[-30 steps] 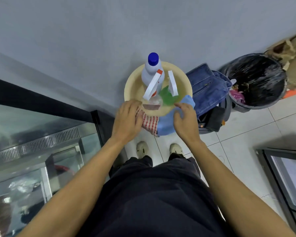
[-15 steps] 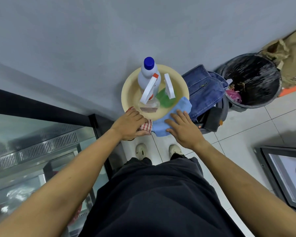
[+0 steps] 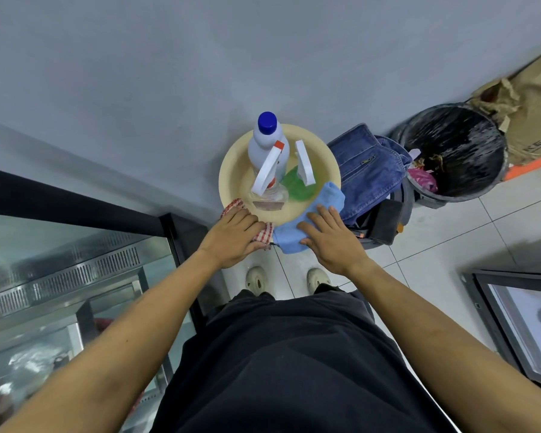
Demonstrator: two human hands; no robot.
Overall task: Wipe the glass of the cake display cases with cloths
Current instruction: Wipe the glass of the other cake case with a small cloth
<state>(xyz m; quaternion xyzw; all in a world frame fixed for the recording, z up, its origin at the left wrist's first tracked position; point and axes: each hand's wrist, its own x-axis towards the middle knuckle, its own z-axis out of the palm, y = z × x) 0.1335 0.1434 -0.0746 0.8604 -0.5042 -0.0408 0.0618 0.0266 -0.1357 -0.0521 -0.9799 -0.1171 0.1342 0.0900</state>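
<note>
The left hand (image 3: 231,237) curls its fingers over the red-checked cloth (image 3: 263,234) at the basin's (image 3: 231,179) near rim. The right hand (image 3: 331,242) lies flat, fingers straight, on the crumpled blue cloth (image 3: 328,198) draped over the rim.

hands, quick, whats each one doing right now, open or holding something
Left hand: fingers curled over the red checked cloth, gripping it.
Right hand: open, fingers straight, lying on the blue cloth.
</note>
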